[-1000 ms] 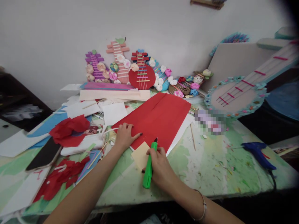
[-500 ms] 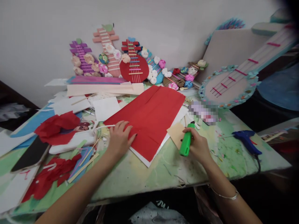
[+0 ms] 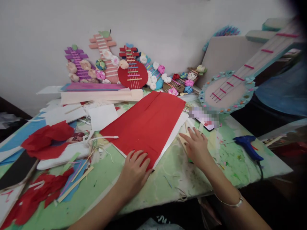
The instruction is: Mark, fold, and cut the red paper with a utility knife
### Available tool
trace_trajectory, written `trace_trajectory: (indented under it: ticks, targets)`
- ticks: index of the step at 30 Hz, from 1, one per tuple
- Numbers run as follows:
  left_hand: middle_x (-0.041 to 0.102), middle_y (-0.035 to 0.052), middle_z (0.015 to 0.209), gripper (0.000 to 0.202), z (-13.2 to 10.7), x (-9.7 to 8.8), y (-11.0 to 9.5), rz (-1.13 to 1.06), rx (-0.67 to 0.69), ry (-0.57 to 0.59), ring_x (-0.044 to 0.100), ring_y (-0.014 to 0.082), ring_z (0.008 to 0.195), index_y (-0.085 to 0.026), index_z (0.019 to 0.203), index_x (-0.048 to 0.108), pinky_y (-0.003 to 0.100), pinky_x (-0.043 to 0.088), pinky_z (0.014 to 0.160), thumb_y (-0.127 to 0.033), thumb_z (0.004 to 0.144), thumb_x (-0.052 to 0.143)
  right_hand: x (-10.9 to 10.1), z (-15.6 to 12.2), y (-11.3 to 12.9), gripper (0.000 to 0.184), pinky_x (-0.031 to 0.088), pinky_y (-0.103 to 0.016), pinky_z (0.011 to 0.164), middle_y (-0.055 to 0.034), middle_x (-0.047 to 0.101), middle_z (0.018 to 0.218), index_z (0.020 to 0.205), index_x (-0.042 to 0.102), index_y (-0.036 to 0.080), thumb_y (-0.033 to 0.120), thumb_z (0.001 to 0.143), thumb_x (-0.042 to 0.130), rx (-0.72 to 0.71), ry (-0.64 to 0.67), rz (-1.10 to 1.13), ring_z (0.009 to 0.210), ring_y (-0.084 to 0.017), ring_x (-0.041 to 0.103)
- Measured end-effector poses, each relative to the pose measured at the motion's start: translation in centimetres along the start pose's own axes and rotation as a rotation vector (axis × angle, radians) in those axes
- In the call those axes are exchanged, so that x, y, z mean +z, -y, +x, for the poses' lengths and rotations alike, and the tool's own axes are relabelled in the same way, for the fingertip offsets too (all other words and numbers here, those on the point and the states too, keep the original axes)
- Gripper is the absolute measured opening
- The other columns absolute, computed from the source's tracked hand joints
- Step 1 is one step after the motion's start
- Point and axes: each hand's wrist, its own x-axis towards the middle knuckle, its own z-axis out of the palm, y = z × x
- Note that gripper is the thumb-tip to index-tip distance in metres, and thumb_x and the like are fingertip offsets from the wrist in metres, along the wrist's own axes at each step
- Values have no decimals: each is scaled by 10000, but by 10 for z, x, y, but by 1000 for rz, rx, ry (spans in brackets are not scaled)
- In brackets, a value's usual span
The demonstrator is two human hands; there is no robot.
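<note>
A large red sheet (image 3: 146, 121) lies over a white sheet (image 3: 174, 134) in the middle of the table. My left hand (image 3: 136, 167) rests flat on the red sheet's near corner, fingers spread. On the right, my right hand (image 3: 198, 145) has its fingers apart over a small tan piece of paper (image 3: 184, 139), beside the white sheet's edge. A sliver of a green object (image 3: 190, 160) shows beneath that palm; the rest is hidden. The white cable (image 3: 105, 137) ends on the red sheet's left corner.
Decorated paper lutes (image 3: 133, 75) lean along the wall, and a larger pale one (image 3: 227, 89) stands at right. A blue glue gun (image 3: 248, 147) lies on the right. Red scraps (image 3: 45, 137), strips and a dark phone (image 3: 16, 169) crowd the left. A blurred-out phone (image 3: 205, 118) lies behind my right hand.
My right hand has let go of the green object and its fingers have spread. My left hand has slid nearer along the red sheet to its corner. The view has shifted slightly.
</note>
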Motion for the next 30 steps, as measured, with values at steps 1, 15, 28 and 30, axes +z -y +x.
trace_trajectory:
  ticks: [1, 15, 28, 30]
  targets:
    - [669, 122, 986, 159, 1, 1, -1, 2, 15, -25, 574, 287, 964, -126, 926, 639, 523, 475, 866, -233, 863, 538, 0, 7, 8, 394, 243, -610, 999, -151, 529, 1347, 1124, 648, 239, 60, 800, 514, -101, -5, 66, 1311, -354, 371]
    - [639, 105, 748, 267, 19, 8, -5, 109, 161, -79, 593, 219, 692, -105, 843, 646, 347, 527, 600, -4, 824, 400, 31, 101, 3, 541, 399, -452, 976, -206, 560, 1217, 1241, 457, 95, 167, 714, 557, 238, 38, 513, 1160, -313, 517]
    - [673, 116, 811, 314, 16, 11, -2, 100, 172, -174, 626, 207, 752, -128, 870, 653, 331, 570, 623, -28, 861, 356, 16, 88, 44, 538, 519, -284, 552, 9, 603, 837, 1143, 351, 264, 209, 673, 607, 719, 258, 1344, 659, -161, 637]
    - [668, 111, 797, 291, 17, 12, -3, 88, 165, -148, 624, 204, 742, -130, 869, 649, 330, 571, 623, -33, 863, 375, 16, 76, 47, 530, 496, -267, 548, 52, 585, 699, 1174, 387, 255, 228, 692, 607, 575, 342, 1209, 608, -151, 614]
